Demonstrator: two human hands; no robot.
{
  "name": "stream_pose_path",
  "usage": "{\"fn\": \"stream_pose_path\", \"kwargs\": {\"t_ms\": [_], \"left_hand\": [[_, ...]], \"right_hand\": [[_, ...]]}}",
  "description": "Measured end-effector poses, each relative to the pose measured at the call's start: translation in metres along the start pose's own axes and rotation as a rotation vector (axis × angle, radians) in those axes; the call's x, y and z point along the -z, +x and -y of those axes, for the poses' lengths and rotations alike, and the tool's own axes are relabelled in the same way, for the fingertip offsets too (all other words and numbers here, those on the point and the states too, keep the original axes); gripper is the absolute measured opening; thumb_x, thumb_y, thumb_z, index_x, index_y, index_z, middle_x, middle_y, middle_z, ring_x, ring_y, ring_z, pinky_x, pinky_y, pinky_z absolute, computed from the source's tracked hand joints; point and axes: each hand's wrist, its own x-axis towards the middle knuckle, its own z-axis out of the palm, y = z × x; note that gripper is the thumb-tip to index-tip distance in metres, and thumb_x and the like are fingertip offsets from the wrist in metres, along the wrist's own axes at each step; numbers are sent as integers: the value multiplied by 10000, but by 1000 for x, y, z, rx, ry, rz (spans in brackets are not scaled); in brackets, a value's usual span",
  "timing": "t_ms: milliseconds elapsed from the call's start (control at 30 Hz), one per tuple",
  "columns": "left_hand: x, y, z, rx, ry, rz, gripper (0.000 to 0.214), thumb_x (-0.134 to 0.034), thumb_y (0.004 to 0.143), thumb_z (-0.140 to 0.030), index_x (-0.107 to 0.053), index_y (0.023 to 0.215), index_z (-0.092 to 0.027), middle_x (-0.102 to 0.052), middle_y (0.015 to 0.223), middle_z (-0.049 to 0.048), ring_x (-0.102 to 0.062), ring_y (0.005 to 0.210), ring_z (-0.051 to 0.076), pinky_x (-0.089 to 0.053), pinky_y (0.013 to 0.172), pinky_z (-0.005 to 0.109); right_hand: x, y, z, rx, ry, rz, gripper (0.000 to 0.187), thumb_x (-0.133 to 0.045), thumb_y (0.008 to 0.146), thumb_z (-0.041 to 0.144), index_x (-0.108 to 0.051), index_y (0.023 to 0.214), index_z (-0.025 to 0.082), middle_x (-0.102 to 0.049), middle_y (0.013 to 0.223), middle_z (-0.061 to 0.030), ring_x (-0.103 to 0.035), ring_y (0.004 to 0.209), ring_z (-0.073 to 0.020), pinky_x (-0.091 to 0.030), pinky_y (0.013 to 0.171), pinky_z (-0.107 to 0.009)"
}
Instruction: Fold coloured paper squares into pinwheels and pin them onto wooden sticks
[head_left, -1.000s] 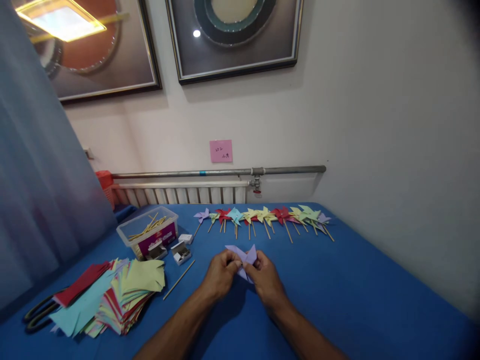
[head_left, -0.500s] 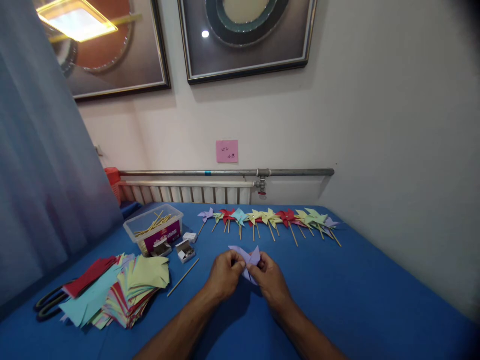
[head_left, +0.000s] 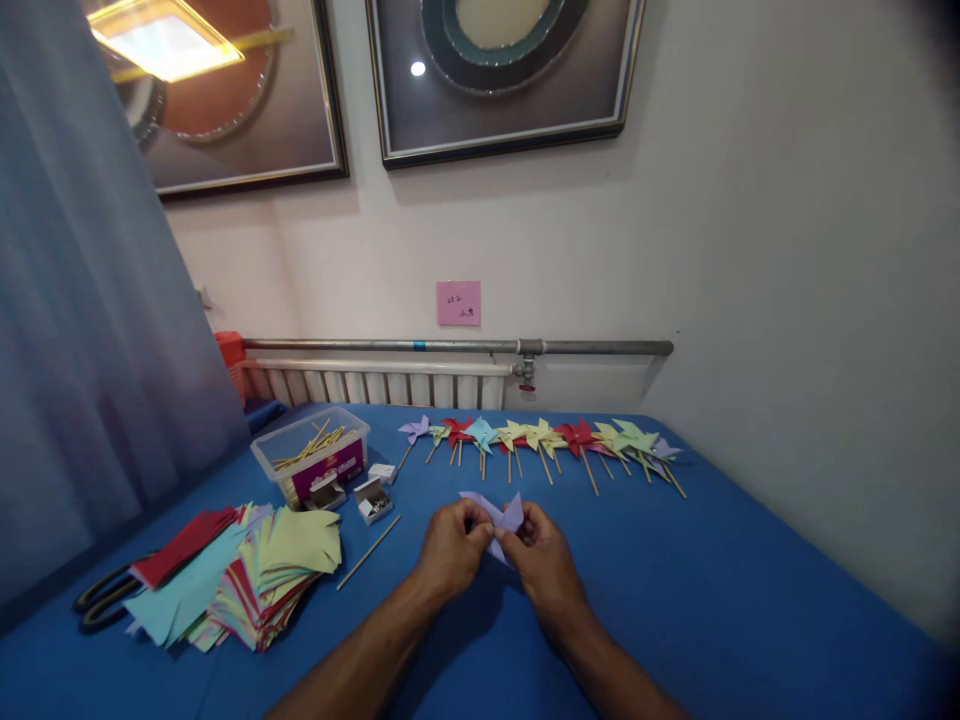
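Between my hands, above the blue cloth, is a purple paper pinwheel point(head_left: 510, 514) with its points partly folded inward. My left hand point(head_left: 452, 545) pinches it from the left, thumb near the centre. On the other side my right hand point(head_left: 545, 553) grips it, its thumb also close to the middle. The fingertips hide the pinwheel's centre. A single wooden stick point(head_left: 368, 553) lies on the cloth left of my left hand. Nearby stands a small open box point(head_left: 373, 501) with shiny metal bits inside.
Finished pinwheels point(head_left: 540, 437) on sticks lie in a row at the back. A clear plastic tub point(head_left: 349, 425) of sticks stands at the left. Stacked cut paper point(head_left: 300, 540) lies in front of it, partly covering black-handled scissors point(head_left: 105, 600). A radiator point(head_left: 375, 385) runs behind the table.
The view has shifted very slightly. Both hands keep their hold on the purple pinwheel, with hardly any movement of the fingers.
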Motion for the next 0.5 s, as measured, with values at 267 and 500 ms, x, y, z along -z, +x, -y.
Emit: {"fn": "stream_pose_path", "kwargs": {"t_ms": [267,500], "left_hand": [[-4,-1,4,-34,-33,-17,71,-587,779,-169,-595,708,-178,-557,625,-43,-483,600,113,-362,598,233],[-10,-1,7,-69,-142,-60,80,-583,748,-116,-580,788,-185,-568,686,-54,-494,631,104,-385,622,216]], "right_hand": [[1,3,-4,-20,2,-14,277,-764,634,368,-652,854,240,-751,779,-34,-701,766,-260,-541,695,-336],[5,6,-6,-41,-25,-21,275,-756,615,328,-667,862,243,-761,796,-30,-696,756,-255,-540,685,-337]]}}
